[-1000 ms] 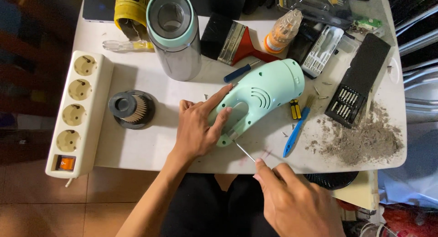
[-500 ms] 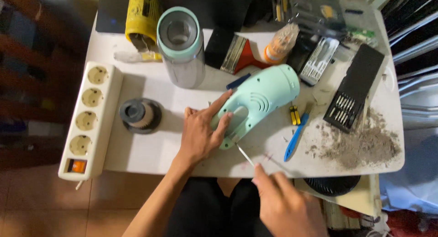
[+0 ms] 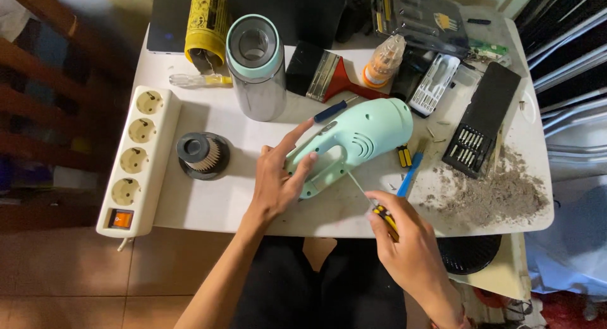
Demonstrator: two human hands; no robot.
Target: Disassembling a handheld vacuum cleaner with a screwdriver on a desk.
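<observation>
Fingers of my left hand (image 3: 276,182) are pressing the mint vacuum body (image 3: 354,142) flat at table (image 3: 208,199) centre (light, slick plastic; best pinned by its handle loop) while my right hand (image 3: 404,240) is pinching a thin screwdriver (image 3: 374,205) against it

We see two bare forearms reaching up from the near edge. Our left hand (image 3: 277,180) lies palm down, index finger stretched far and rightward, thumb spread apart. Our right hand (image 3: 408,237), nearer and to the right, is curled closed, fingers (image 3: 386,205) pinched together.
</observation>
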